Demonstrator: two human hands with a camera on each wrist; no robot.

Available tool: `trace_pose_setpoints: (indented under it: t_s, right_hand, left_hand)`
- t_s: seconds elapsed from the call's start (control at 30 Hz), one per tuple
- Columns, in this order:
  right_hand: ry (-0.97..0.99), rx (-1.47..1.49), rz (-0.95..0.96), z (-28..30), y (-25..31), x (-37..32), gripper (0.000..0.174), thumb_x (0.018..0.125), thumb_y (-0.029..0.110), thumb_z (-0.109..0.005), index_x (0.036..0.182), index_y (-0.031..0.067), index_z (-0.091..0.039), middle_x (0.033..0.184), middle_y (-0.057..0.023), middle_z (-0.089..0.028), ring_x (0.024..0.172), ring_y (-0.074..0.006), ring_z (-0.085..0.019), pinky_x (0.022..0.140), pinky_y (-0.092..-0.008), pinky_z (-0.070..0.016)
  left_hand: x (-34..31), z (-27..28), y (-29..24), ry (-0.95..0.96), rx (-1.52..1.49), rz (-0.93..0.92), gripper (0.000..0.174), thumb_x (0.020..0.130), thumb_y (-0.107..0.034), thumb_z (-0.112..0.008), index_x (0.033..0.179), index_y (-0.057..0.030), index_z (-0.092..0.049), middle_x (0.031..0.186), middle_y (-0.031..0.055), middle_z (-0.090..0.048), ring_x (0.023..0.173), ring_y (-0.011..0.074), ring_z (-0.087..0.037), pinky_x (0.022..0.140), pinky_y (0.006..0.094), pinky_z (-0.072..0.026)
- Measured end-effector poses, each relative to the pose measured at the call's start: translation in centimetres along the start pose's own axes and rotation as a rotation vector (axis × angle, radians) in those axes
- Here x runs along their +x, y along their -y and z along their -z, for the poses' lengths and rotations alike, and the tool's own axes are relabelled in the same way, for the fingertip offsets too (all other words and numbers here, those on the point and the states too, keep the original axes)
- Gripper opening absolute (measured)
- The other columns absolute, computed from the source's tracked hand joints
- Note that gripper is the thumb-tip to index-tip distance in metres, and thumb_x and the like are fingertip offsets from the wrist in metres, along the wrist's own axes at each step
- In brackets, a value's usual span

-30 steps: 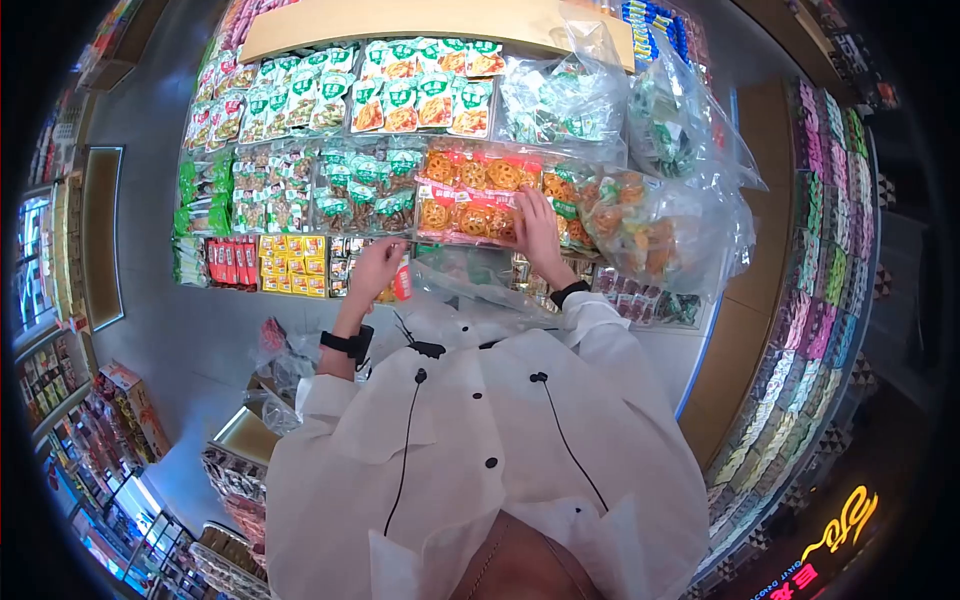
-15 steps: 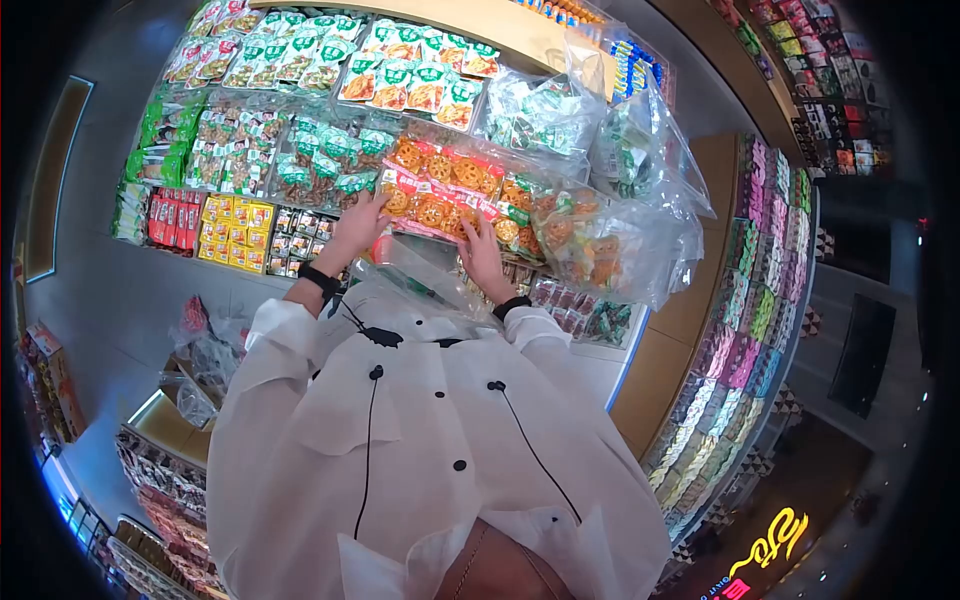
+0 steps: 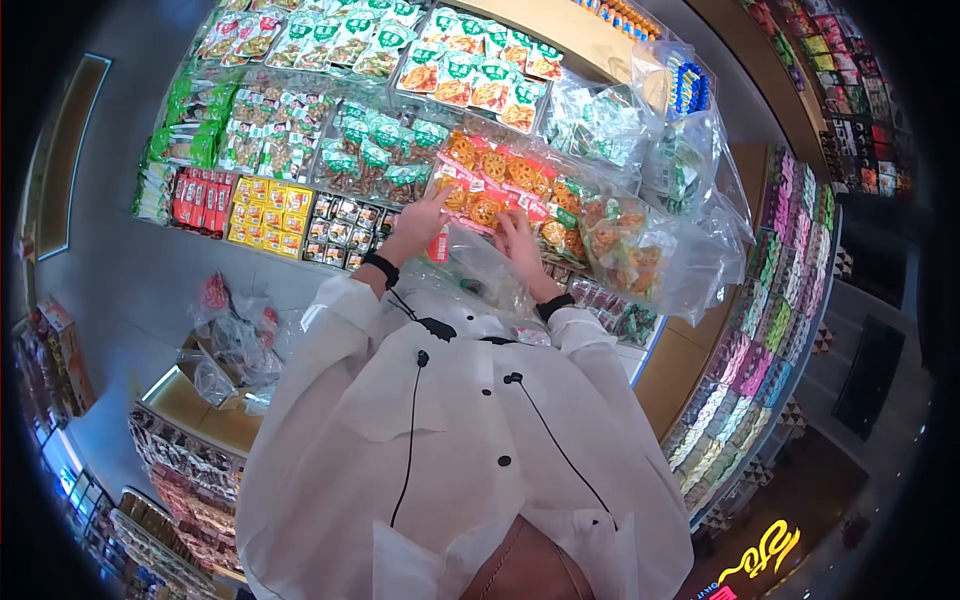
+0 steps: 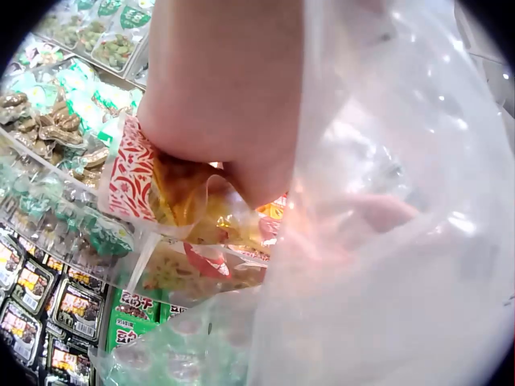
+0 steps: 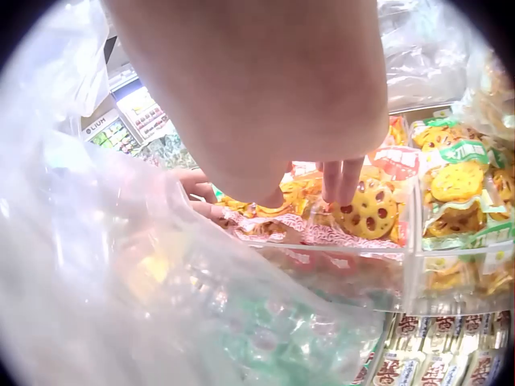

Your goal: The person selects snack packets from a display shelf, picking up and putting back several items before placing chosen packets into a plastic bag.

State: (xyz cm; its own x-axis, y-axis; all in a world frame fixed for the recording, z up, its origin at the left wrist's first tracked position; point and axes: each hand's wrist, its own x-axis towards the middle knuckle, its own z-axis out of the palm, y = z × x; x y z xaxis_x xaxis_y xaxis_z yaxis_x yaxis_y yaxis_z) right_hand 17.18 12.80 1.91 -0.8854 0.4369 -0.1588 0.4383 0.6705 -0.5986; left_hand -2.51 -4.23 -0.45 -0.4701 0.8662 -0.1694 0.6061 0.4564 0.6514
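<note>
Red-and-pink packets of lotus root slices [image 3: 485,210] lie in a clear bin at the middle of the display. My left hand [image 3: 422,222] is at the bin's near left corner, pinching the edge of a packet with a red-patterned border [image 4: 133,173]. The right hand [image 3: 518,245] reaches over the same bin's near side, its fingers [image 5: 346,178] straight and pointing down onto the packets, thumb apart from them. A large clear plastic bag [image 4: 402,297] hangs between my wrists, covering part of the left wrist view.
Green-labelled lotus packets [image 5: 459,181] fill the neighbouring compartment on the right. Bulging clear bags [image 3: 640,245] rest over the display's right side. Small yellow packs [image 3: 270,215] and black packs [image 3: 345,230] sit along the front left. The bin's clear front wall [image 5: 338,273] stands below my right hand.
My left hand has moved from outside the bin's near edge onto the lotus packets. The right hand has come down to the near side of the packets. The head view has turned and shifted.
</note>
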Motion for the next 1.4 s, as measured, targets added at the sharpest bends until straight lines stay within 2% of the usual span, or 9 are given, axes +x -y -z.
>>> trace_pose_setpoints:
  t_s: [0.23,0.3,0.47,0.67,0.7,0.77,0.97,1.13,1.4]
  right_hand:
    - [-0.024,-0.059,-0.125,-0.4,3.1,1.3,0.058,0.084,0.011,-0.071,0.139,0.0105,-0.050,0.113,-0.0198,-0.049,0.104,-0.0373,-0.056,0.087,-0.0452,-0.0497]
    - [0.001,-0.148,-0.101,-1.3,3.8,2.2,0.062,0.087,0.021,-0.072,0.144,0.0139,-0.047,0.117,-0.0191,-0.049,0.110,-0.0366,-0.052,0.092,-0.0436,-0.0474]
    - [-0.046,-0.201,-0.068,-2.1,4.4,2.7,0.071,0.079,0.014,-0.077,0.144,0.0115,-0.047,0.116,-0.0190,-0.047,0.111,-0.0365,-0.049,0.092,-0.0436,-0.0471]
    - [-0.046,-0.029,-0.066,-2.8,5.3,3.5,0.066,0.082,0.011,-0.075,0.143,0.0091,-0.048,0.121,-0.0202,-0.049,0.111,-0.0369,-0.053,0.095,-0.0437,-0.0473]
    - [-0.047,-0.034,-0.076,-2.8,5.2,3.4,0.066,0.082,0.011,-0.075,0.143,0.0091,-0.048,0.121,-0.0202,-0.049,0.111,-0.0369,-0.053,0.095,-0.0437,-0.0473]
    - [-0.041,0.223,-0.143,-2.6,4.7,3.1,0.058,0.084,0.011,-0.073,0.139,0.0068,-0.051,0.123,-0.0215,-0.049,0.115,-0.0382,-0.052,0.095,-0.0437,-0.0470]
    - [-0.212,-0.122,-0.147,0.3,-0.6,-1.6,0.057,0.087,0.015,-0.072,0.138,0.0077,-0.048,0.130,-0.0229,-0.046,0.120,-0.0394,-0.050,0.101,-0.0443,-0.0444]
    - [-0.276,-0.086,-0.303,0.0,-1.5,-2.4,0.068,0.085,0.021,-0.076,0.144,0.0098,-0.043,0.136,-0.0265,-0.042,0.125,-0.0441,-0.046,0.105,-0.0473,-0.0413]
    - [-0.201,-0.180,-0.317,-1.3,-1.0,-1.7,0.069,0.089,0.025,-0.070,0.150,0.0152,-0.039,0.143,-0.0278,-0.039,0.128,-0.0445,-0.042,0.108,-0.0513,-0.0369]
  left_hand:
    - [0.4,-1.0,2.3,-0.063,-0.255,0.178,0.040,0.090,-0.019,-0.062,0.130,-0.0191,-0.056,0.089,0.0163,-0.070,0.085,0.0375,-0.069,0.072,0.0496,-0.0537]
    - [0.5,-1.6,2.9,-0.038,-0.272,0.169,0.039,0.090,-0.018,-0.062,0.129,-0.0195,-0.056,0.088,0.0163,-0.070,0.084,0.0377,-0.068,0.071,0.0499,-0.0534]
    - [0.8,0.5,2.4,0.065,-0.244,0.203,0.030,0.091,-0.014,-0.059,0.120,-0.0168,-0.054,0.084,0.0148,-0.069,0.082,0.0380,-0.068,0.069,0.0517,-0.0516]
    - [0.9,1.7,3.2,0.112,-0.351,0.167,0.031,0.089,-0.009,-0.058,0.119,-0.0149,-0.053,0.091,0.0141,-0.069,0.089,0.0373,-0.067,0.076,0.0507,-0.0522]
    - [0.9,1.7,3.4,0.090,-0.355,0.124,0.033,0.091,-0.011,-0.057,0.124,-0.0157,-0.052,0.105,0.0145,-0.067,0.095,0.0371,-0.066,0.080,0.0501,-0.0523]
    - [0.5,1.4,3.7,0.033,-0.321,0.068,0.032,0.092,-0.011,-0.057,0.124,-0.0129,-0.053,0.102,0.0155,-0.065,0.090,0.0371,-0.065,0.076,0.0478,-0.0519]
    - [1.0,4.5,-0.2,-0.017,-0.241,0.028,0.034,0.094,-0.015,-0.057,0.128,-0.0127,-0.055,0.107,0.0143,-0.060,0.090,0.0359,-0.065,0.077,0.0472,-0.0526]
    - [2.9,1.8,-2.3,0.213,-0.011,-0.203,0.039,0.094,-0.020,-0.054,0.132,-0.0128,-0.053,0.118,0.0156,-0.057,0.094,0.0377,-0.065,0.082,0.0488,-0.0540]
    - [0.9,-0.4,-4.4,0.241,0.154,-0.120,0.050,0.093,-0.015,-0.054,0.142,-0.0098,-0.046,0.117,0.0192,-0.057,0.099,0.0379,-0.065,0.083,0.0472,-0.0542]
